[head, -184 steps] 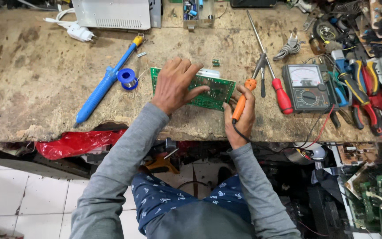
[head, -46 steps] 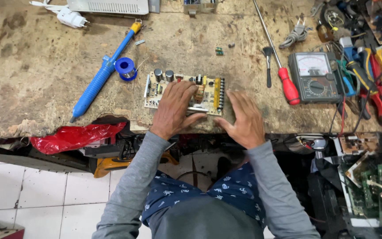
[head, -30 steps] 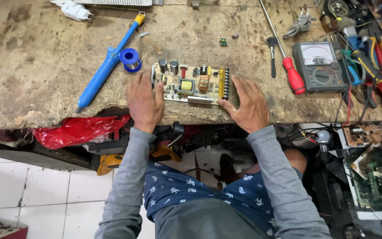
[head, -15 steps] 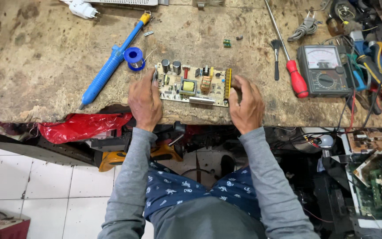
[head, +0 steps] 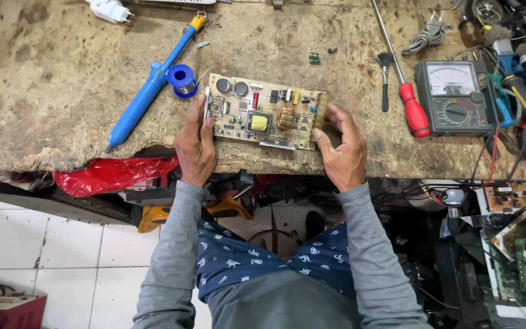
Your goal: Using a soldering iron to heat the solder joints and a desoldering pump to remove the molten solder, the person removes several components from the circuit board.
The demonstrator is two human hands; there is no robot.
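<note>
Both hands, left hand (head: 195,145) and right hand (head: 343,153), grip the tan circuit board (head: 265,112), components up.

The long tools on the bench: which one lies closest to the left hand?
The blue desoldering pump, just beyond the left hand; the red screwdriver lies right of the board.

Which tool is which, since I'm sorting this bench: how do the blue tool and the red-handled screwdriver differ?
The blue tool is blue with a yellow end and lies slanted, left of the circuit board. The red-handled screwdriver has a bare metal shaft and lies right of the board, beside the meter. Both lie untouched on the workbench.
</note>
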